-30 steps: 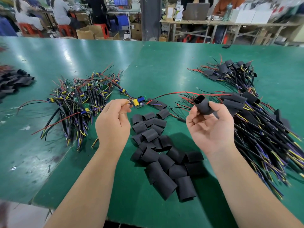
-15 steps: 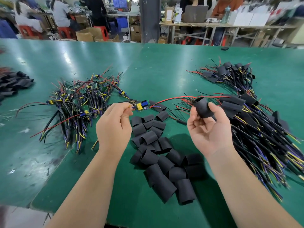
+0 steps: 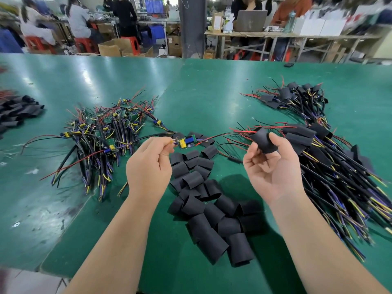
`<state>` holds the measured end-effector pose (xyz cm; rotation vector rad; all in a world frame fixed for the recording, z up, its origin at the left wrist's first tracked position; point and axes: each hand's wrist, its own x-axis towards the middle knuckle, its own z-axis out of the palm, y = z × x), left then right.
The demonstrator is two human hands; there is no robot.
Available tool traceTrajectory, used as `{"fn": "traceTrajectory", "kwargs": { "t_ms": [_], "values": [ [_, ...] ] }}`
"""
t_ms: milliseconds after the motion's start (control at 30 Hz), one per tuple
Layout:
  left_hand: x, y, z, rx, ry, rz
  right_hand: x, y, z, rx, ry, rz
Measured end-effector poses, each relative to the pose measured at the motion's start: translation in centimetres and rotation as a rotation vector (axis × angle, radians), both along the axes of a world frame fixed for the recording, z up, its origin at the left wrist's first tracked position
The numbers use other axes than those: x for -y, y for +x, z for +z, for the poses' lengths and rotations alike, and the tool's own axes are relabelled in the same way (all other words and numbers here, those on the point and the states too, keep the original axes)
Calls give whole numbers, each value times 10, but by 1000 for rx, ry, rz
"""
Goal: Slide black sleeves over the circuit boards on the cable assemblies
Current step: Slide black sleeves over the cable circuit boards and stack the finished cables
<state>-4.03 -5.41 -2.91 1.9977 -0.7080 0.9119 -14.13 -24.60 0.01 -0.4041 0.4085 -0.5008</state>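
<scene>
Workshop: people seated at far tables, cartons, stools. Green bench (image 3: 212, 92) in the foreground.

- Left hand (image 3: 148, 166): thumb and fingertips pinch the thin wires just beside the board (image 3: 187, 142). The board hangs clear of the bench, between the two hands.
- Right hand (image 3: 273, 166): thumb and fingers curl round one sleeve (image 3: 263, 141), held aloft with its mouth turned toward the board and well apart from it.
- Red lead (image 3: 224, 134): runs from the board to the sleeve's mouth. Whether its tip is already inside cannot be told.
- Loose sleeves (image 3: 212, 209): heaped on the bench under and between the hands.
- Bare pile (image 3: 101, 134): unsleeved assemblies, left of the left hand.
- Done pile (image 3: 328, 162): sleeved assemblies, right of the right hand.

Step in hand, as judged: threading the lead through, then drawing the sleeve over the board.

Handling notes:
- Squeeze the flat sleeve at its creases so the mouth stays round.
- Keep the lead taut and in line with the bore.
- Present the board narrow end first.
- Pull the sleeve along the wires rather than shoving the board.
- The raised yellow and blue parts look likely to snag the rim, so ease over them.
- Stop once the board sits centred and covered at both ends.
</scene>
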Motion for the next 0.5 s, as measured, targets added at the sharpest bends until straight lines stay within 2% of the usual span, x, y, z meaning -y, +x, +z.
{"fn": "traceTrajectory", "kwargs": {
  "t_ms": [133, 267, 400, 500],
  "values": [
    [0, 0, 1, -45, 112, -10, 4, 3, 1, -67, -222, 15],
    [2, -4, 1, -112, 212, -14, 4, 0, 4, 28, -268, 82],
    [8, -10, 2, -172, 214, -68, -1, -2, 2, 133, -325, 179],
    [14, -17, 3, -165, 192, -153, -11, 0, -2, 103, -452, 261]
  ]
}}
